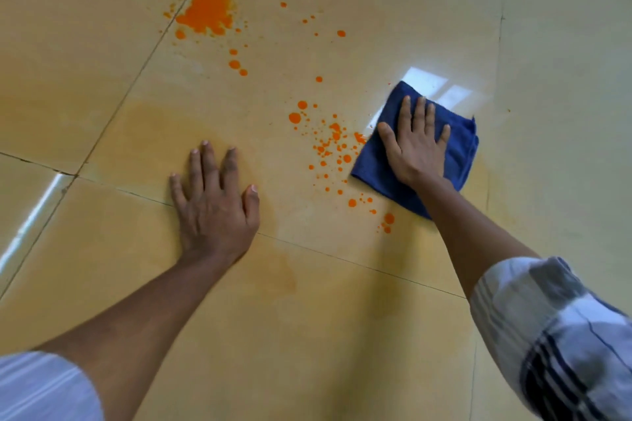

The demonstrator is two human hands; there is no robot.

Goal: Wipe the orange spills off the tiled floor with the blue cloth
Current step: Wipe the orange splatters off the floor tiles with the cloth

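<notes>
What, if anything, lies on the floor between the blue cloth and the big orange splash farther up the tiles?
Nothing solid. Between the folded blue cloth under the right hand and the large orange splash lies only bare beige tiled floor with scattered orange droplets. The left hand rests off to the side.

Indoor room, likely home or similar building; exact kind cannot be told. Floor (342,335) of large glossy beige tiles with thin dark grout lines (113,113). Bright window reflection (432,87) on polished surface, showing paned window somewhere nearby. Second streak of reflected light (30,222) at left edge. View reaches floor only; nothing else settles room type.
</notes>
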